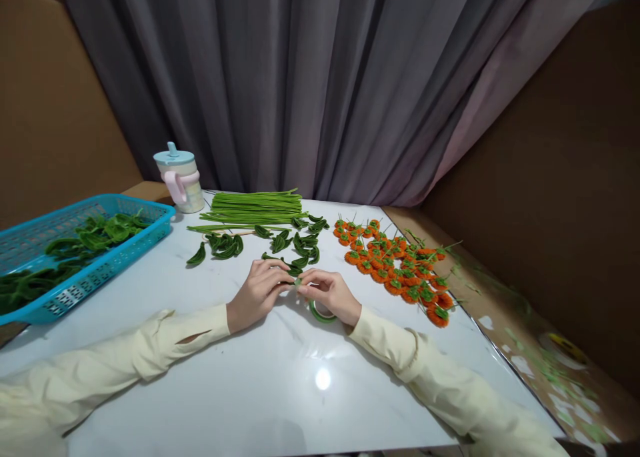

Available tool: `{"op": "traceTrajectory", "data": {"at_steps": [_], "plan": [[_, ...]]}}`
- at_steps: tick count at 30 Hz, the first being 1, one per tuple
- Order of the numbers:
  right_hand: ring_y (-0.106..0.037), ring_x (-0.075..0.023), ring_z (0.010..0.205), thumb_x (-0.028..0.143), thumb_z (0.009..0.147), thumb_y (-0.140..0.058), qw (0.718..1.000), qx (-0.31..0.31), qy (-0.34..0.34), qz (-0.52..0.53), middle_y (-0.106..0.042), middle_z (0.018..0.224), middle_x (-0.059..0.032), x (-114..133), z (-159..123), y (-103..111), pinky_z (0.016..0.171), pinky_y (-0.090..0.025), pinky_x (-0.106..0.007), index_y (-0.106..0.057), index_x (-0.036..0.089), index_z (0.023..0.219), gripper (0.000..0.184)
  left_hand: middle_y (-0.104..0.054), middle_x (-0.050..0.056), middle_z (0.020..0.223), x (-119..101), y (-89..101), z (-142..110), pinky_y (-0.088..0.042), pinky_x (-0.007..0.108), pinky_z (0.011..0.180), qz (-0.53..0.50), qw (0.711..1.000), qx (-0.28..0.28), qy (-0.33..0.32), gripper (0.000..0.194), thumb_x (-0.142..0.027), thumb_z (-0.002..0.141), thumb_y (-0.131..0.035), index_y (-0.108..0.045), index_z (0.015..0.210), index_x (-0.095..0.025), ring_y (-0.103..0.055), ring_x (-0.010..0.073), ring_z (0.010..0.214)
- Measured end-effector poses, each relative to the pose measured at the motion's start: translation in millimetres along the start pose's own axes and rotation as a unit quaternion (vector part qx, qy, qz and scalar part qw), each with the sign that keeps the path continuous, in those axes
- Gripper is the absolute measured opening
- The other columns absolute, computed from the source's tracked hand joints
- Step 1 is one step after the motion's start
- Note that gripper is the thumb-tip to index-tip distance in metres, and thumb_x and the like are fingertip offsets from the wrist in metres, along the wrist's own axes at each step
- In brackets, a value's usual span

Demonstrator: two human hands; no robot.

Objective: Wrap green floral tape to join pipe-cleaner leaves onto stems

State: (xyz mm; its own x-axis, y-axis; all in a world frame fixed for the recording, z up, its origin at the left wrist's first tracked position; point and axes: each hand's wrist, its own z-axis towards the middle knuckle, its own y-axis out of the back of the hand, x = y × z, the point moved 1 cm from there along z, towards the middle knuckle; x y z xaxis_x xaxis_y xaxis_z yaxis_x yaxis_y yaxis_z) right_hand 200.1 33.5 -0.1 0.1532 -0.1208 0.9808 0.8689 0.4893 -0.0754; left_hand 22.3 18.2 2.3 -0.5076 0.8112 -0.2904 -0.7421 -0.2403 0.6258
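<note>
My left hand and my right hand meet fingertip to fingertip over the middle of the white table. Both are closed in a pinch. A small pale green bit shows between the fingertips, too small to name. Under my right hand's fingers is a roll of green tape, partly hidden by the hand. Just beyond the hands lie dark green fuzzy leaves in loose clusters. Behind these, a bundle of bright green stems is laid out sideways.
Many orange fuzzy flowers with green bases cover the table's right side. At the left stands a blue plastic basket holding green leaf pieces. A lidded cup with a pink handle is behind it. Scraps litter the cardboard at right.
</note>
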Motion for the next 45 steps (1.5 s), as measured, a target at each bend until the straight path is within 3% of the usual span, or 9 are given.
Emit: {"op": "traceTrajectory", "data": {"at_steps": [8,13,19,26,30,36,45], "plan": [[-0.057,-0.0096,0.058,0.033,0.065,-0.072,1.0,0.007,-0.015,0.018,-0.061,0.077,-0.0031,1,0,0,0.054,-0.046,-0.022,-0.064,0.013,0.066,0.022,-0.064,0.004,0.081,0,0.7,1,-0.033,0.035,0.081,-0.025,0.999,0.002,0.033,0.01,-0.018,0.087,-0.05,-0.06,0.086,-0.018,-0.053,0.0197,0.091],[-0.056,-0.0097,0.054,0.033,0.065,-0.072,0.999,-0.003,-0.048,-0.001,-0.063,0.061,-0.0012,2,0,0,0.057,-0.046,-0.024,-0.065,0.012,0.068,0.022,-0.063,0.005,0.081,0,-0.1,3,-0.035,0.034,0.082,-0.101,0.987,0.011,0.124,0.011,-0.021,0.085,-0.053,-0.063,0.079,-0.017,-0.052,0.0195,0.089],[-0.061,-0.0134,0.057,0.036,0.064,-0.072,0.997,-0.007,-0.081,0.012,-0.066,0.062,-0.0031,0,1,-2,0.062,-0.05,-0.029,-0.063,0.011,0.068,0.027,-0.059,0.006,0.086,-1,1.5,7,-0.041,0.03,0.078,-0.219,0.943,0.038,0.249,0.014,-0.028,0.079,-0.056,-0.063,0.075,-0.016,-0.052,0.0192,0.089],[-0.064,-0.0148,0.056,0.038,0.072,-0.066,0.997,0.056,-0.039,0.029,-0.067,0.064,-0.004,-8,-1,-1,0.061,-0.052,-0.03,-0.055,0.013,0.076,0.027,-0.056,0.003,0.079,4,4.8,13,-0.041,0.025,0.065,-0.331,0.881,0.129,0.314,0.02,-0.033,0.075,-0.059,-0.06,0.075,-0.013,-0.051,0.0136,0.07],[-0.064,-0.0143,0.055,0.038,0.074,-0.064,0.996,0.084,-0.027,0.011,-0.066,0.063,-0.0018,-7,-2,-1,0.061,-0.052,-0.03,-0.052,0.015,0.085,0.028,-0.057,0.003,0.077,8,5.4,14,-0.041,0.026,0.067,-0.376,0.853,0.164,0.324,0.022,-0.034,0.074,-0.061,-0.058,0.076,-0.012,-0.052,0.015,0.073],[-0.062,-0.0129,0.053,0.038,0.08,-0.056,0.988,0.073,0.023,-0.132,-0.065,0.062,-0.0028,0,-6,-2,0.059,-0.051,-0.026,-0.052,0.016,0.084,0.022,-0.057,0.004,0.079,9,10.1,19,-0.039,0.025,0.068,-0.323,0.88,0.2,0.285,0.02,-0.032,0.074,-0.059,-0.061,0.072,-0.012,-0.051,0.0141,0.072],[-0.061,-0.0126,0.061,0.018,0.083,-0.048,0.924,0.061,0.136,-0.353,-0.068,0.065,-0.0015,0,-12,-5,0.061,-0.048,-0.022,-0.055,0.018,0.087,0.008,-0.053,0.002,0.08,9,12.8,20,-0.04,0.024,0.071,-0.318,0.878,0.245,0.26,0.014,-0.027,0.072,-0.061,-0.063,0.069,-0.013,-0.052,0.014,0.075]]}}
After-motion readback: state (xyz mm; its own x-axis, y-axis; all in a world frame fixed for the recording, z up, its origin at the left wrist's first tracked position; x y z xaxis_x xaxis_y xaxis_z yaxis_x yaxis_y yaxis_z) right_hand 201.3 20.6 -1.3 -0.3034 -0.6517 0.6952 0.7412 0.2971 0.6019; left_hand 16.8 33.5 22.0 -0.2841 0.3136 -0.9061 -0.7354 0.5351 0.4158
